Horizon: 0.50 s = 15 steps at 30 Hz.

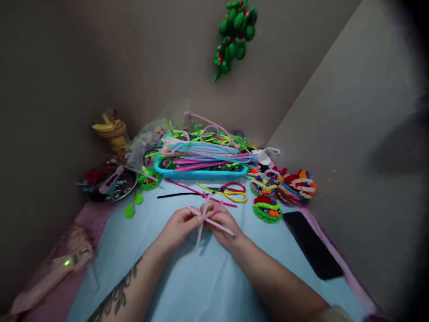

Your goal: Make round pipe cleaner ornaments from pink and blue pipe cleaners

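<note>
Several pink pipe cleaners cross one another in a star shape between my two hands, above the blue cloth. My left hand pinches them near the crossing point with thumb and fingers. From the other side, my right hand has its fingers closed around the same bunch, partly hidden behind the strands. Just beyond my fingers lie a pair of scissors with one red and one yellow handle loop, a black pipe cleaner and a dark pink pipe cleaner.
A blue tray heaped with coloured pipe cleaners stands at the back. Woven colourful pieces and a black phone lie right. Left are a metal bowl, a green piece and a pink glue gun. Green ornaments hang on the wall.
</note>
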Each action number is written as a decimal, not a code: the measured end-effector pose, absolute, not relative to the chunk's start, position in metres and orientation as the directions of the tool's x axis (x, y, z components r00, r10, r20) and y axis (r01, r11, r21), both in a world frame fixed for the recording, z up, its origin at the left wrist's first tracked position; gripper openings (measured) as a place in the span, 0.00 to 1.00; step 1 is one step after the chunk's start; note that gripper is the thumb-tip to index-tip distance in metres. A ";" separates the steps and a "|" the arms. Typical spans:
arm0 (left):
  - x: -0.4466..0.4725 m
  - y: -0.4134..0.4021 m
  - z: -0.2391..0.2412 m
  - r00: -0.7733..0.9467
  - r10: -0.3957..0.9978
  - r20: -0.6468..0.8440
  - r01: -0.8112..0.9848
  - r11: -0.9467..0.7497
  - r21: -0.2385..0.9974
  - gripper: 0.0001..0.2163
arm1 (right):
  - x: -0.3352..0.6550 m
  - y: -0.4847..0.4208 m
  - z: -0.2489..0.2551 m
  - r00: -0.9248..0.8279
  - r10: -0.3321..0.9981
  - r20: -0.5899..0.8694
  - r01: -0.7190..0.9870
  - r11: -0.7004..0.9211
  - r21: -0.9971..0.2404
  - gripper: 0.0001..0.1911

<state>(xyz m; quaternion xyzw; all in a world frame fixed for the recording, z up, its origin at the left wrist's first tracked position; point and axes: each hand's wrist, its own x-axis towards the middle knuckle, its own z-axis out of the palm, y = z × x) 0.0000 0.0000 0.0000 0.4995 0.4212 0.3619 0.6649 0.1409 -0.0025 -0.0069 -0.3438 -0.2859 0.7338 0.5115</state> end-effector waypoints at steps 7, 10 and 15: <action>-0.002 0.001 0.001 0.367 0.916 -0.161 -0.069 0.200 0.977 0.11 | 0.140 0.000 -0.015 -0.226 0.958 -0.176 -0.497 -0.269 -0.825 0.04; -0.001 0.001 0.000 0.351 0.923 -0.156 -0.092 0.199 0.976 0.11 | 0.139 0.000 -0.017 -0.206 0.965 -0.162 -0.479 -0.244 -0.843 0.05; 0.001 0.001 -0.002 0.291 0.934 -0.205 -0.196 0.269 0.943 0.10 | 0.138 0.001 -0.022 -0.137 0.988 -0.073 -0.469 -0.129 -0.874 0.08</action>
